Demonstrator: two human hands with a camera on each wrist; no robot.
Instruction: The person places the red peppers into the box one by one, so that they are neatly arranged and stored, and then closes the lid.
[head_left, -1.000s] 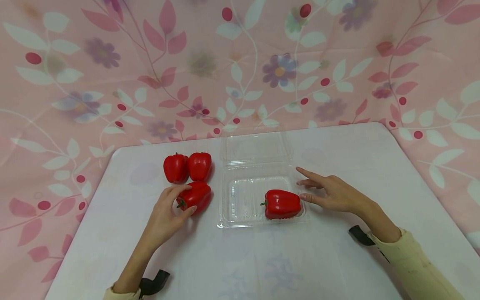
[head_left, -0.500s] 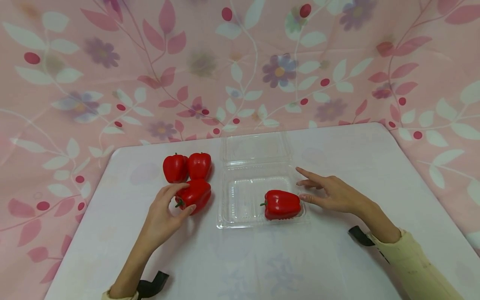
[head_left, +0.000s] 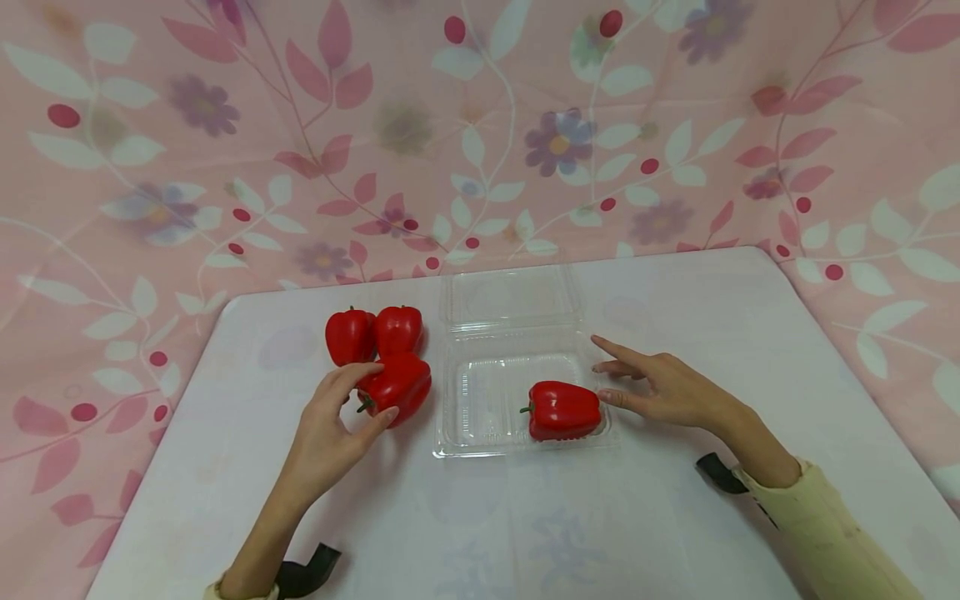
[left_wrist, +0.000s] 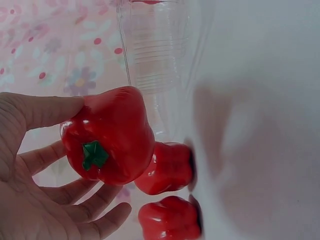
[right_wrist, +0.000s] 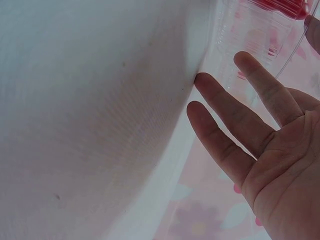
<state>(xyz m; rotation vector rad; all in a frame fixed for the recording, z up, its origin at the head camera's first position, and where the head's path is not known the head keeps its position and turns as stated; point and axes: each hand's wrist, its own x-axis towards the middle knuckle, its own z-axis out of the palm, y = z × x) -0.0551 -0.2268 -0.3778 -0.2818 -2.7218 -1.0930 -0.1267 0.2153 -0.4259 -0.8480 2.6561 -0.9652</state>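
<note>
My left hand (head_left: 330,437) pinches a red bell pepper (head_left: 397,387) between thumb and fingers; its green stem faces the palm. In the left wrist view this pepper (left_wrist: 112,132) appears raised off the table. Behind it, two more red peppers (head_left: 350,337) (head_left: 399,331) stand side by side. Another red pepper (head_left: 564,410) lies on its side in the right part of a clear plastic container (head_left: 480,400), stem to the left. My right hand (head_left: 667,387) is at the container's right edge, fingers extended, thumb by that pepper. In the right wrist view the hand (right_wrist: 280,150) holds nothing.
The container's clear lid (head_left: 512,296) lies folded back behind its base. A white cloth covers the table (head_left: 525,533), and a pink floral curtain (head_left: 480,125) hangs behind it. Black curved pieces (head_left: 309,571) (head_left: 720,473) show beside both wrists.
The pepper in my left hand has shifted slightly to the right and up, with the hand moving a little along with it. My right hand has stayed in place.
</note>
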